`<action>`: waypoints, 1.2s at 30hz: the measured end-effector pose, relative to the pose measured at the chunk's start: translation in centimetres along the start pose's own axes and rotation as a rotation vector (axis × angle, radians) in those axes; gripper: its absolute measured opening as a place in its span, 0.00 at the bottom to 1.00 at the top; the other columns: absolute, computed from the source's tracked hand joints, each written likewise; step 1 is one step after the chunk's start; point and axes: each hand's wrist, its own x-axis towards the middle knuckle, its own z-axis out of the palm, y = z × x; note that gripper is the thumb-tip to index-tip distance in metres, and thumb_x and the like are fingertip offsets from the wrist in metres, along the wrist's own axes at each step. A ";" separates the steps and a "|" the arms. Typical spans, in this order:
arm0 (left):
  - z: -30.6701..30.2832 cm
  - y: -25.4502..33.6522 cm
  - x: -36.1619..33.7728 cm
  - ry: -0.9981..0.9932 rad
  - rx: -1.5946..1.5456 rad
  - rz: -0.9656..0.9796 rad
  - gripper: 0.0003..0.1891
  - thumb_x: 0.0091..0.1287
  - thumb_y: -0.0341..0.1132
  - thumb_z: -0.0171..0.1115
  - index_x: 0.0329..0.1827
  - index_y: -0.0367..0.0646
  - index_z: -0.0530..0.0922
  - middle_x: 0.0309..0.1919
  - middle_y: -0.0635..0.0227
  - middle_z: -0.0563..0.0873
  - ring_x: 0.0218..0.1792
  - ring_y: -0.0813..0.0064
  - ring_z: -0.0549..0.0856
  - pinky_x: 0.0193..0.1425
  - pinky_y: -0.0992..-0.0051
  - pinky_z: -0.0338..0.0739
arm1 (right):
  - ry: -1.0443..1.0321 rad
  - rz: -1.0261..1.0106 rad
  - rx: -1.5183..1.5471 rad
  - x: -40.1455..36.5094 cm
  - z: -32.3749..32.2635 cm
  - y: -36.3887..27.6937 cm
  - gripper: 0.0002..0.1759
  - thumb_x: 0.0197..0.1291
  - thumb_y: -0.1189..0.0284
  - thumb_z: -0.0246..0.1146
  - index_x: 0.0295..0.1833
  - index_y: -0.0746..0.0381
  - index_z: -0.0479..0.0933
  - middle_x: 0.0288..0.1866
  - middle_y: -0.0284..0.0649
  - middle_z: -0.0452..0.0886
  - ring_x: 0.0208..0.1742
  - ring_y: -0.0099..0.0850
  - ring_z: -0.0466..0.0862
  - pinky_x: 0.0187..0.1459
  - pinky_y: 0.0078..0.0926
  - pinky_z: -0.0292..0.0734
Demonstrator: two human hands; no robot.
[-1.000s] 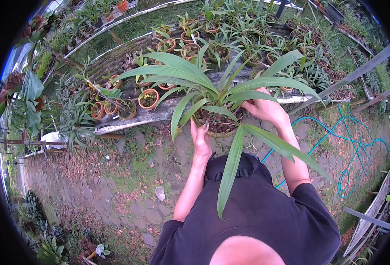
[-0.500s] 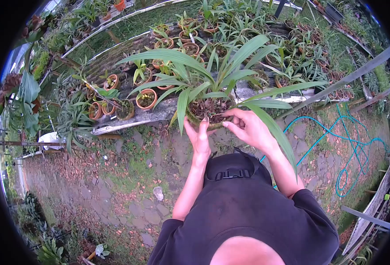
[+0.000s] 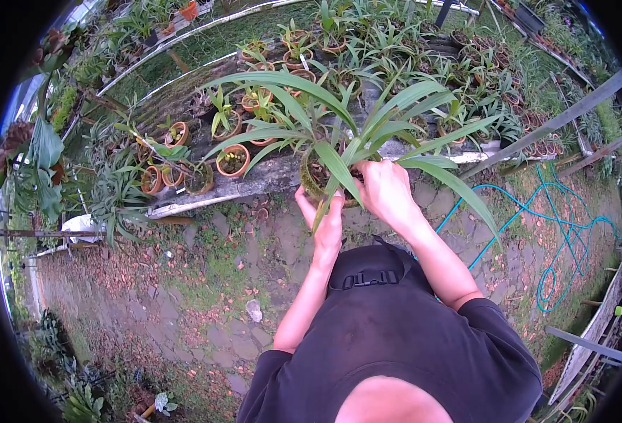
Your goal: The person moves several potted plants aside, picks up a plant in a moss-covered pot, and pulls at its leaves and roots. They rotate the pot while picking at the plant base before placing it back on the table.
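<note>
A potted plant (image 3: 339, 141) with long green strap leaves is held up in front of me, its round pot (image 3: 313, 182) tilted toward the bench. My left hand (image 3: 323, 215) cups the pot's underside from below. My right hand (image 3: 387, 189) grips the pot's right rim, fingers reaching into the base of the leaves. Leaves hide most of the pot and the soil.
A long grey bench (image 3: 254, 180) carries several small terracotta pots (image 3: 233, 161) with plants. More potted plants fill the beds behind. A blue hose (image 3: 550, 225) lies coiled on the mossy stone paving at right. A metal rail (image 3: 557, 120) slants at right.
The plant has been turned and tipped away from me, its leaves swinging up and right. My right hand shifted from the pot's front onto its right rim; the left hand closed under it.
</note>
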 end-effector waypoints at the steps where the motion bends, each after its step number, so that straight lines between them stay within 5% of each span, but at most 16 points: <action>1: 0.2 0.2 0.0 -0.004 -0.031 -0.008 0.36 0.65 0.30 0.73 0.70 0.41 0.57 0.58 0.59 0.77 0.56 0.71 0.80 0.59 0.71 0.78 | -0.002 0.010 -0.017 0.0 -0.2 -0.2 0.07 0.54 0.74 0.67 0.37 0.67 0.83 0.24 0.56 0.83 0.30 0.54 0.87 0.35 0.49 0.83; 11: 1.1 2.3 -0.7 -0.005 0.007 -0.141 0.36 0.66 0.30 0.72 0.70 0.43 0.56 0.57 0.59 0.77 0.57 0.72 0.79 0.57 0.71 0.78 | 0.083 0.005 -0.019 -0.1 1.3 0.6 0.06 0.54 0.75 0.65 0.31 0.67 0.80 0.21 0.54 0.81 0.28 0.53 0.87 0.31 0.49 0.82; 20: 0.8 1.1 -0.3 -0.002 -0.018 -0.051 0.35 0.66 0.29 0.70 0.70 0.42 0.56 0.59 0.58 0.76 0.58 0.71 0.79 0.64 0.66 0.75 | -0.001 0.038 -0.013 0.1 2.2 1.4 0.10 0.58 0.72 0.64 0.30 0.69 0.79 0.23 0.58 0.80 0.30 0.58 0.85 0.35 0.55 0.80; 26: 0.2 0.2 0.3 -0.028 0.139 0.046 0.34 0.67 0.25 0.68 0.70 0.42 0.56 0.62 0.57 0.75 0.58 0.71 0.79 0.63 0.68 0.76 | 0.029 0.000 0.039 -0.2 1.7 1.5 0.08 0.58 0.74 0.63 0.40 0.69 0.78 0.22 0.58 0.81 0.28 0.58 0.85 0.32 0.54 0.81; 29: 1.0 1.8 -0.5 -0.009 -0.032 -0.099 0.34 0.67 0.26 0.68 0.71 0.42 0.56 0.62 0.58 0.75 0.57 0.73 0.79 0.61 0.69 0.76 | 0.023 0.036 0.059 -0.2 1.4 1.2 0.08 0.60 0.74 0.63 0.42 0.68 0.79 0.23 0.56 0.82 0.29 0.57 0.86 0.33 0.53 0.81; 35: 0.2 1.0 -0.2 0.019 -0.008 -0.108 0.33 0.68 0.28 0.67 0.72 0.42 0.58 0.58 0.62 0.76 0.54 0.74 0.80 0.59 0.71 0.75 | 0.161 0.069 0.313 -1.2 -1.6 -0.4 0.07 0.62 0.75 0.66 0.45 0.65 0.82 0.15 0.42 0.74 0.17 0.40 0.78 0.26 0.40 0.72; 36: 0.5 1.4 -0.4 0.037 -0.012 -0.078 0.33 0.68 0.30 0.67 0.73 0.43 0.59 0.58 0.62 0.76 0.55 0.72 0.81 0.57 0.67 0.80 | 0.171 0.053 0.381 -1.6 -2.1 -0.3 0.07 0.62 0.77 0.68 0.45 0.64 0.82 0.14 0.38 0.70 0.14 0.32 0.70 0.22 0.33 0.65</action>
